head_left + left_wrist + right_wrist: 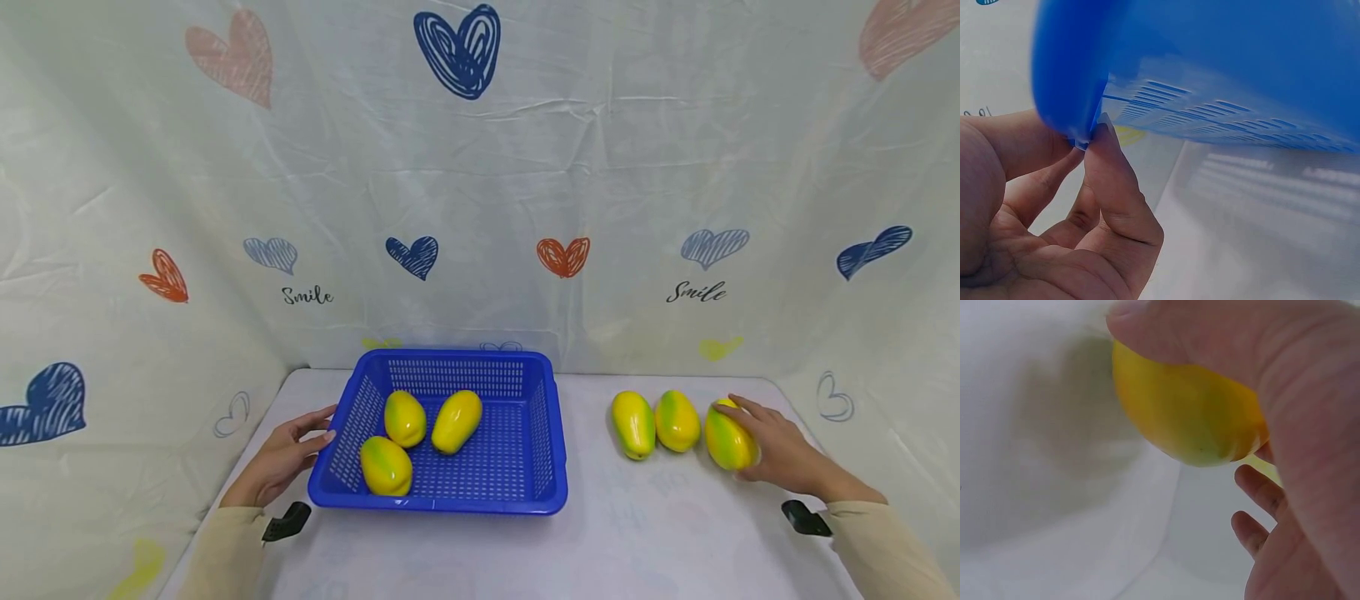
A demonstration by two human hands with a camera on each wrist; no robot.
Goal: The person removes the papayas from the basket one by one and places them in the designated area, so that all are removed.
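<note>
A blue plastic basket (487,479) with slotted walls sits on the table, and three yellow-green mangoes (457,422) lie in its left part. My left hand (281,454) is at the basket's left side. In the left wrist view, its thumb and fingers (1113,181) pinch the basket's rim (1063,75). Over on the right, my right hand (780,446) grips a yellow mango (727,437) with a green patch. The right wrist view shows the thumb across this mango (1179,412), with its far side partly hidden by the hand.
Two more mangoes, one longer (633,425) and one rounder (677,421), lie on the white table (600,542) between the basket and my right hand. Behind and beside the table hangs a pale curtain (480,175) printed with hearts.
</note>
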